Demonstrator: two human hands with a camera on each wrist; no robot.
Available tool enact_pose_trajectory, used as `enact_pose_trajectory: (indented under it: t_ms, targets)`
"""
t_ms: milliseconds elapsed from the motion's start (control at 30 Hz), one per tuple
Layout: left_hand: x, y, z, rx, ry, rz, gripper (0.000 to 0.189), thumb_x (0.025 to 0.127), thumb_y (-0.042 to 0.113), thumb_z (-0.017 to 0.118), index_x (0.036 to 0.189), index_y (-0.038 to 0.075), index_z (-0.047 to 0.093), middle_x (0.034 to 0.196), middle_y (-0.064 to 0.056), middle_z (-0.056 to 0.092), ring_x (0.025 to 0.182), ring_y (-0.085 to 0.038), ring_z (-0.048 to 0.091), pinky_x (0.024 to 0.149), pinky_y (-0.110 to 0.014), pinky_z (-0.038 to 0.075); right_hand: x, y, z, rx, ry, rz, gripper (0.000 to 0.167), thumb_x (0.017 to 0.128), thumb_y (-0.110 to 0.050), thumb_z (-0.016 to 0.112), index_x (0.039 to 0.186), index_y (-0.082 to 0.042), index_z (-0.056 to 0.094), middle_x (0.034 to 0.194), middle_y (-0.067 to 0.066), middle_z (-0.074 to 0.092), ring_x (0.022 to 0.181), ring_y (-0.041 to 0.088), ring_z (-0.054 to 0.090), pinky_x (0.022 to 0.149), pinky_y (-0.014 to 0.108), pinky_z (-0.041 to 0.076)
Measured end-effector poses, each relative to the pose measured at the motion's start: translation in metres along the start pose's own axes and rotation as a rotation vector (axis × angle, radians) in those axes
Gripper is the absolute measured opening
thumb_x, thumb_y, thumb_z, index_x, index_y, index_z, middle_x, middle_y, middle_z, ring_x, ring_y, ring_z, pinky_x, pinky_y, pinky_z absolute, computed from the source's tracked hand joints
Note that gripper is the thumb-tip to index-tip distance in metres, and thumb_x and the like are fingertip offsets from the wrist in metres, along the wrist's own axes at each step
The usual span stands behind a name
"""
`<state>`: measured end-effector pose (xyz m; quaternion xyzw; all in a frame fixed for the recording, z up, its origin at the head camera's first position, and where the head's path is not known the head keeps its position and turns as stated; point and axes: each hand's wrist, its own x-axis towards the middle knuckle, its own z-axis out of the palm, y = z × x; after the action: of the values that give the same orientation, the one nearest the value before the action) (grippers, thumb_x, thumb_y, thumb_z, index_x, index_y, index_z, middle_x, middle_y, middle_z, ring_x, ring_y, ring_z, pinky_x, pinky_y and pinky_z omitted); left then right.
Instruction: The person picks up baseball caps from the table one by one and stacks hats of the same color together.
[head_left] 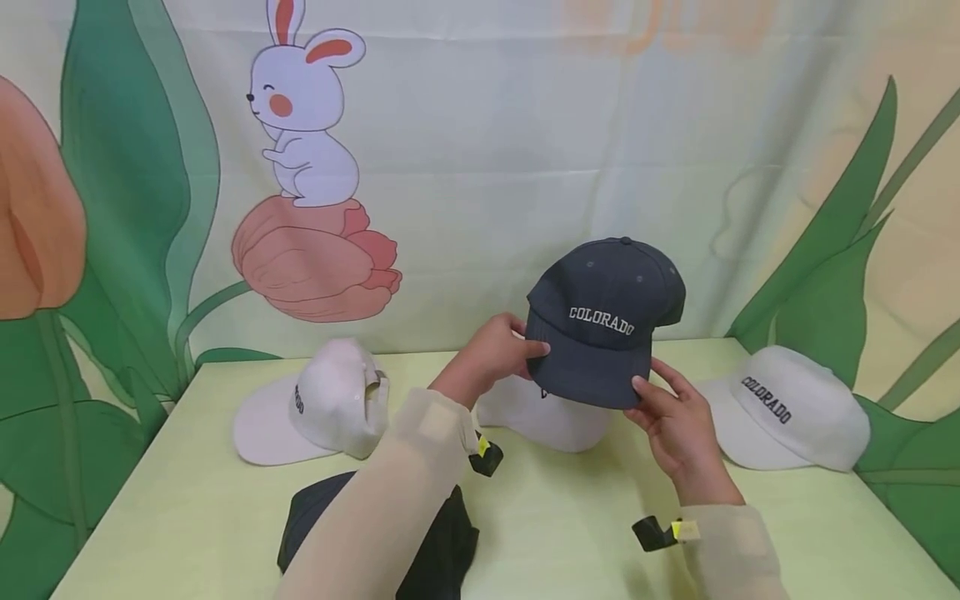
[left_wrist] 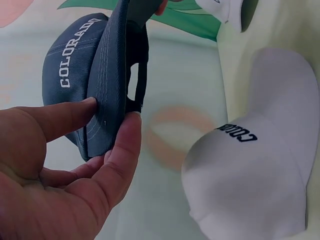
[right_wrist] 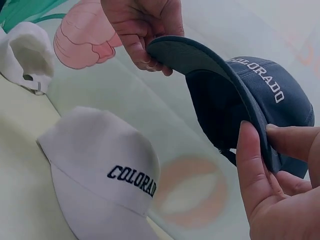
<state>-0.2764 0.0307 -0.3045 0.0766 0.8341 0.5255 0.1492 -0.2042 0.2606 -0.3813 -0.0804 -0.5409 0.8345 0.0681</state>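
A navy baseball cap (head_left: 611,287) lettered COLORADO is held up above the back of the table, its brim tilted down toward me. My left hand (head_left: 501,350) pinches one side of the brim, thumb on top and fingers beneath, as the left wrist view shows. At the brim's other side my right hand (head_left: 678,425) pinches the edge between thumb and fingers. Behind and below the navy cap lies a white cap (head_left: 555,421), partly hidden by it. In the right wrist view the dark hollow inside of the navy cap (right_wrist: 215,105) and its back strap show.
Another white cap (head_left: 802,408) lies at the right, lettering facing forward. A pale cap (head_left: 330,404) rests on the left, brim pointing left. Nearer, a dark cap (head_left: 442,550) is partly covered by my left sleeve. A printed cloth (head_left: 480,167) hangs behind the table (head_left: 187,500).
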Motion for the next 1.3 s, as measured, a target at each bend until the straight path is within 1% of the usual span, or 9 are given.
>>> enact_pose_trajectory:
  t_ms: [133,233,400,633,700,933,1100,1300]
  targets:
    - [-0.007,-0.002,-0.007,-0.009,-0.003,0.012,0.046,0.091,0.02,0.068,0.126,0.001,0.046,0.102,-0.014,0.067,0.075,-0.022,0.071,0.098,-0.042,0.046,-0.004,0.0,0.006,-0.009,-0.016,-0.009,0.06,0.092,-0.009,0.065,0.146,-0.011,0.038,0.089,-0.004,0.071,0.069,0.01,0.067,0.066,0.022,0.057]
    - [-0.015,-0.004,-0.013,-0.016,-0.007,0.021,0.046,0.091,0.02,0.068,0.126,0.001,0.045,0.1,-0.014,0.067,0.074,-0.021,0.071,0.097,-0.042,0.048,-0.008,0.001,0.011,-0.014,-0.035,-0.019,0.058,0.092,-0.007,0.064,0.144,-0.01,0.039,0.086,-0.005,0.071,0.067,0.009,0.067,0.066,0.022,0.057]
    - [-0.028,-0.012,-0.023,-0.022,0.005,0.029,0.045,0.091,0.02,0.067,0.125,0.001,0.046,0.096,-0.014,0.068,0.073,-0.021,0.071,0.098,-0.042,0.049,-0.012,0.004,0.02,-0.017,-0.084,-0.032,0.054,0.093,-0.006,0.063,0.141,-0.01,0.04,0.081,-0.005,0.071,0.066,0.009,0.067,0.065,0.022,0.057]
    - [-0.042,-0.024,-0.035,-0.062,0.031,0.047,0.043,0.091,0.018,0.068,0.123,0.001,0.045,0.092,-0.013,0.066,0.067,-0.018,0.069,0.087,-0.038,0.055,-0.017,0.009,0.033,-0.018,-0.138,-0.046,0.048,0.093,-0.002,0.061,0.137,-0.011,0.044,0.075,-0.005,0.071,0.063,0.008,0.067,0.062,0.023,0.056]
    - [-0.047,-0.026,-0.038,-0.071,0.039,0.047,0.044,0.091,0.018,0.068,0.123,0.001,0.044,0.091,-0.013,0.065,0.065,-0.018,0.068,0.086,-0.038,0.056,-0.018,0.01,0.036,-0.022,-0.151,-0.051,0.048,0.093,-0.001,0.061,0.136,-0.011,0.044,0.076,-0.006,0.071,0.064,0.008,0.067,0.062,0.023,0.057]
    - [-0.065,-0.035,-0.047,-0.116,0.061,0.058,0.043,0.09,0.016,0.067,0.122,0.0,0.043,0.096,-0.016,0.066,0.068,-0.017,0.069,0.081,-0.036,0.057,-0.024,0.013,0.047,-0.031,-0.205,-0.058,0.043,0.093,-0.001,0.061,0.132,-0.009,0.045,0.076,-0.006,0.07,0.063,0.008,0.067,0.061,0.023,0.056]
    - [-0.076,-0.043,-0.056,-0.16,0.075,0.073,0.044,0.09,0.013,0.067,0.123,-0.002,0.042,0.097,-0.017,0.066,0.066,-0.016,0.068,0.077,-0.036,0.058,-0.028,0.016,0.057,-0.057,-0.242,-0.05,0.045,0.092,-0.002,0.062,0.133,-0.009,0.043,0.078,-0.005,0.071,0.064,0.008,0.068,0.061,0.022,0.056]
    - [-0.088,-0.053,-0.067,-0.189,0.095,0.067,0.045,0.09,0.013,0.068,0.123,-0.002,0.042,0.094,-0.016,0.066,0.065,-0.017,0.068,0.077,-0.036,0.058,-0.033,0.02,0.071,-0.083,-0.271,-0.036,0.046,0.093,-0.003,0.061,0.134,-0.009,0.041,0.08,-0.005,0.071,0.066,0.009,0.069,0.063,0.023,0.057]
